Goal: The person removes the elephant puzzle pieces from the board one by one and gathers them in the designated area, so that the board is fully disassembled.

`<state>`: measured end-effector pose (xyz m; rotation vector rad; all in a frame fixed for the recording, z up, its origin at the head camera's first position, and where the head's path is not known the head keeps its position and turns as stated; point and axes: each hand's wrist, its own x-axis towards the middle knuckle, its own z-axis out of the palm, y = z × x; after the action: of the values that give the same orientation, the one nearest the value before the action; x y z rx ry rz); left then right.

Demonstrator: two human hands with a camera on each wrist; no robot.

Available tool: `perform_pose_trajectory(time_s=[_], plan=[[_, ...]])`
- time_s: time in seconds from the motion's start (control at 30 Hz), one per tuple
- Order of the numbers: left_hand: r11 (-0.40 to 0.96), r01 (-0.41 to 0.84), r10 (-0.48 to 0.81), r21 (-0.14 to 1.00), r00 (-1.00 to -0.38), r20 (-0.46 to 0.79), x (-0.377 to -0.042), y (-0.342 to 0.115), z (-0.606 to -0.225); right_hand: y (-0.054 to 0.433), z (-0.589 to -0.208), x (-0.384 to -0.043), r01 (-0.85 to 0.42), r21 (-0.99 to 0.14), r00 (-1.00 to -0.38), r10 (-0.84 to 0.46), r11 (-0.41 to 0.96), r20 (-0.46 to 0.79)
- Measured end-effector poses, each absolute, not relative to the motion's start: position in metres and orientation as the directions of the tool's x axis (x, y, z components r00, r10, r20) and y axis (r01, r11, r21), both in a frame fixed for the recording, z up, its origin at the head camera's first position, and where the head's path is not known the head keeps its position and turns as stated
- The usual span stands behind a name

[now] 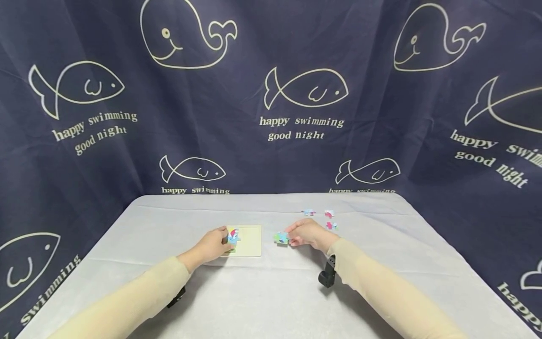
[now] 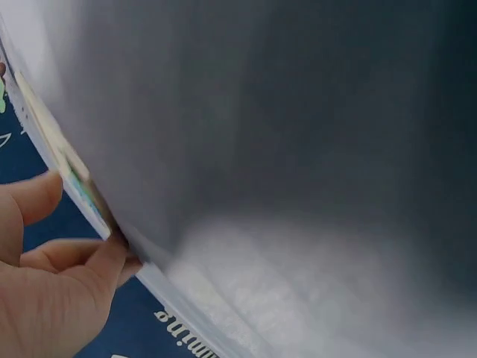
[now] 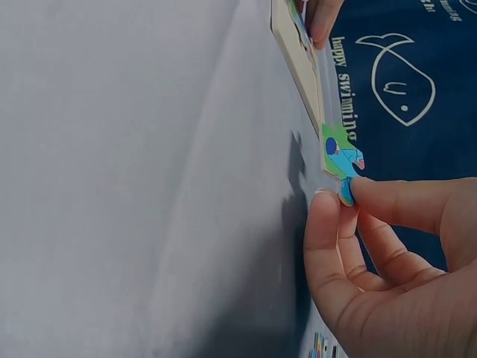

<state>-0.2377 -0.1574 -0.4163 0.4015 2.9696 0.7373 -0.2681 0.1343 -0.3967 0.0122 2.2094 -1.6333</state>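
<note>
My right hand (image 1: 309, 233) pinches a jigsaw puzzle piece (image 3: 340, 153) between thumb and fingertips. The piece is green and blue with a dark blue patch, and stands just above the table, right of a cream puzzle board (image 1: 251, 241). My left hand (image 1: 211, 244) holds the board at its left end, fingers at the edge and thumb over the top. Inside the board's left part lie fitted pieces (image 1: 233, 235) with a red, white and blue figure, partly hidden by the left hand. The left wrist view shows the board nearly edge-on.
Loose puzzle pieces lie beyond the right hand: a blue one (image 1: 308, 212), a red and white one (image 1: 329, 213) and a pink and blue one (image 1: 332, 226). A pale cloth covers the table (image 1: 254, 296). Behind hangs a dark blue curtain (image 1: 245, 155) with fish drawings.
</note>
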Motion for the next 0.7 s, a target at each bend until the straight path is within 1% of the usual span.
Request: perform_pose_trajectory(time_s=[0.17,0.37,0.6,0.7], plan=[[0.863,0.216,0.222,0.456,-0.974,0.040,-0.239,-0.155,-0.418,0.140,-0.397,-0.269,0.229,-0.923,-0.926,-0.222,0.308,-0.304],[0.860,0.170,0.163,0.481,-0.985,0.057,-0.242,-0.153,-0.418,0.148,-0.399,-0.270,0.219,-0.923,-0.930,-0.217,0.316,-0.295],[0.887,0.144,0.116,0.438,-0.989,0.091,-0.242,-0.148,-0.417,0.162,-0.396,-0.268,0.205,-0.930,-0.931,-0.232,0.304,-0.281],[0.884,0.116,0.089,0.454,-0.993,0.081,-0.243,-0.147,-0.417,0.168,-0.394,-0.268,0.208,-0.926,-0.934,-0.215,0.316,-0.284]])
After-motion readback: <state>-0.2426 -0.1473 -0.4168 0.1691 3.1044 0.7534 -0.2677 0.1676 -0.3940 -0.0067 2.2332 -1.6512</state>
